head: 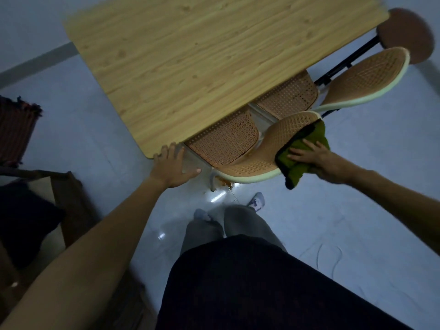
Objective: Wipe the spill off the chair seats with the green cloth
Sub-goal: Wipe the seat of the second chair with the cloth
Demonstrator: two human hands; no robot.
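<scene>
Pressing the green cloth (302,153) flat against the near chair's backrest (281,136), the right hand (314,158) has its fingers spread over the fabric, not pinching it; part of the cloth hangs off the backrest's outer edge. Left hand (172,165) rests open, fingers spread, on the counter (190,67) corner, seemingly for support. Near seat (223,141) is tucked partly under the counter; an orange-brown smear shows along its front edge, near the backrest's base. More of the same colour sits on the floor (222,183) just below the chair rim. Far seat (288,96) lies mostly under the counter; cannot tell whether it is wet. Judgement: wiping is under way but early. Cloth is on the backrest, not yet on either seat. Both seats look left to do, and the chairs likely need pulling out for proper reach.
</scene>
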